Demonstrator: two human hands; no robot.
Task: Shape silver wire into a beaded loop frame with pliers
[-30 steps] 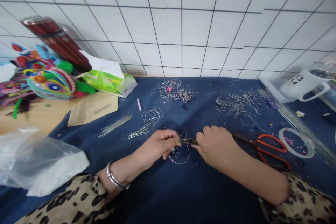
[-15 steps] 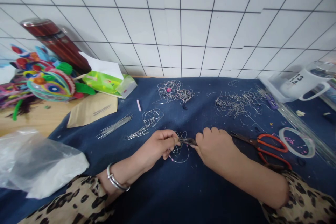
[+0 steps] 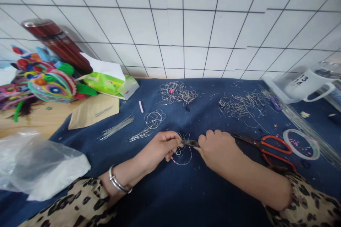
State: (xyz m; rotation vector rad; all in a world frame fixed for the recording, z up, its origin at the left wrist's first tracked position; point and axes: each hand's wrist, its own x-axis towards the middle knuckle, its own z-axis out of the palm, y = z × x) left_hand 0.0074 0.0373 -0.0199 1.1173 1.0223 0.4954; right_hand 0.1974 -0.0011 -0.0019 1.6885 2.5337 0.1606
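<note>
Thumb and fingers of my left hand [image 3: 162,147] pinch a looped wire piece [image 3: 186,163], thin and silvery, with small pink beads threaded on its lower loop. Wrapped in my right hand [image 3: 217,149] are dark metal pliers [image 3: 191,143]; their jaws reach left to the wire right beside my left fingertips. Whether the jaws are fully closed on the wire is too small to tell. Most of the pliers' handles are hidden under my right fist. Both hands are low over the dark blue cloth [image 3: 165,195].
Red-handled scissors [image 3: 277,144] lie right of my right hand, near a round lid [image 3: 285,138] with pink beads. Tangled wires [image 3: 239,104] and a coiled wire bundle [image 3: 173,92] lie farther back. Straight wires [image 3: 117,127] and a plastic bag [image 3: 53,170] are at left; a mug [image 3: 306,85] stands right.
Almost nothing differs. My right hand and the pliers have shifted very slightly; my left hand keeps its pinch on the wire.
</note>
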